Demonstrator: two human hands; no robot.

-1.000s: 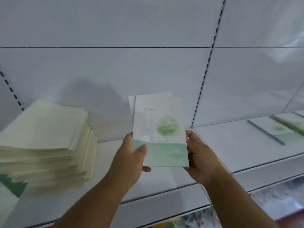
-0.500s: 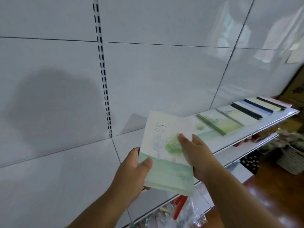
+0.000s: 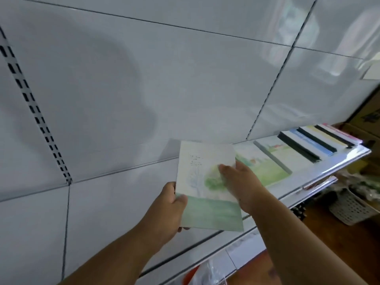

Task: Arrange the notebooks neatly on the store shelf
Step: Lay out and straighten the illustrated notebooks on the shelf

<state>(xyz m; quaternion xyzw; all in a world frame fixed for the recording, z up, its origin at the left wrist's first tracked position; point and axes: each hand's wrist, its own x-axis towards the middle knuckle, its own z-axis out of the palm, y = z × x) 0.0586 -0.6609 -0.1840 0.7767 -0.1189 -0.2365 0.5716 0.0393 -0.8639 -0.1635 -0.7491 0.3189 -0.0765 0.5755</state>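
Here both hands, left hand (image 3: 164, 210) and right hand (image 3: 240, 182), grip notebook (image 3: 207, 194) above shelf (image 3: 102, 212); shelved notebooks (image 3: 304, 147) lie rightward, basket (image 3: 349, 208) below.

Matt paper notebook (image 3: 205, 186) (soft watercolour print) before glossy white shelf (image 3: 102, 212) panels.

A white perforated basket (image 3: 349, 210) sits on the reddish-brown floor (image 3: 320, 239) at lower right. Cardboard boxes (image 3: 368, 118) stand by the right edge. Crinkled plastic packaging (image 3: 207, 274) lies on a lower level.
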